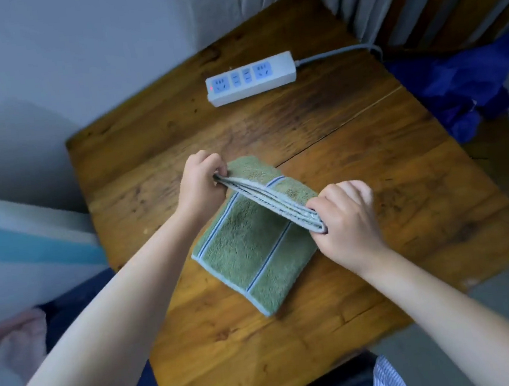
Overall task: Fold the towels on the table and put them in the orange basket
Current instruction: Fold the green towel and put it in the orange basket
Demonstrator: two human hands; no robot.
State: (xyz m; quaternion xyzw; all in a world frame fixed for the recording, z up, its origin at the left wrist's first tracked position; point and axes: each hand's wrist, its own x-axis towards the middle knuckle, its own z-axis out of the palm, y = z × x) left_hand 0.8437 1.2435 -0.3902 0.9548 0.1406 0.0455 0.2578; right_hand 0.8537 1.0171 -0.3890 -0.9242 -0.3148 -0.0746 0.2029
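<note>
Green towel [246, 250] with pale blue edging lies partly folded at the middle of a wooden table [381, 273]; left hand [200, 184] and right hand [348, 214] each pinch one end of its raised, stacked edges; likely risk: a loosened pinch lets layers slide and the fold skews; no orange basket in view

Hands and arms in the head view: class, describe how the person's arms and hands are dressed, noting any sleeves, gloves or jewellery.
Both forearms are bare up to the frame edge, with no sleeves showing. The left hand and right hand wear no gloves, and no rings, watch or bracelet are visible.
</note>
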